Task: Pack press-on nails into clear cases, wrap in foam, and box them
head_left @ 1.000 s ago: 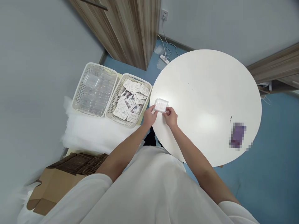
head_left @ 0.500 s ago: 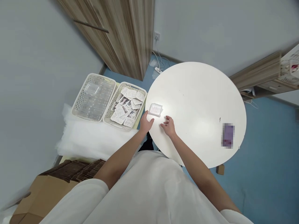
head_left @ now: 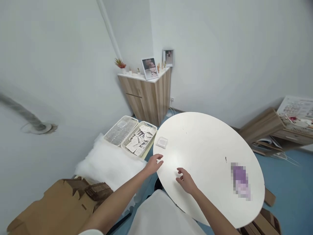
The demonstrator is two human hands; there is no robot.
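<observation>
Left hand [head_left: 153, 164] and right hand [head_left: 186, 181] are both spread, slightly curved and holding nothing, over the near left part of the worktop [head_left: 202, 143]. Just beyond the left hand, and apart from it, a translucent case [head_left: 162, 142] lies flat. It would probably best be gripped lightly by opposite edges. Cards [head_left: 134, 141] in the basket [head_left: 130, 152] carry print too small to read; no brand is legible.

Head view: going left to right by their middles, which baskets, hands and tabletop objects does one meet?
White plastic basket of clear plastic packs, white plastic basket of printed cards, left hand, small translucent rectangular plastic box, right hand, purple pixelated item on the round white table.
</observation>
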